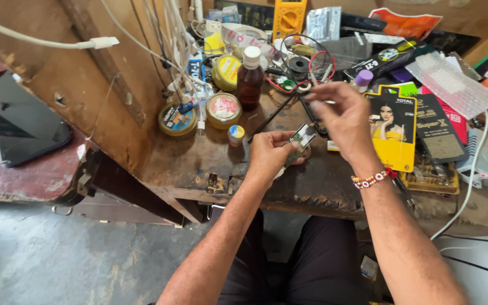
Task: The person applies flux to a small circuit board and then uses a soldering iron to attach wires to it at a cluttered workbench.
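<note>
The left hand (266, 151) is closed around a small metal-shielded circuit board (302, 137), held above the counter (199, 164) edge; the right hand (343, 116), fingers pinched together, appears to grip a thin probe just above the board, though the tool is hard to make out. A loosened grip could drop the board past the counter edge to the floor (40, 260). A slipped tool tip could scratch the board, or a swung elbow could upset the brown bottle (250, 80) behind it.

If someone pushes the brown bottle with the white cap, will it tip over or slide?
The brown bottle stands upright, tall and narrow, so it would probably tip rather than slide. It looks like glass, so likely fragile. The round tins crowded beside it might stop it.
</note>
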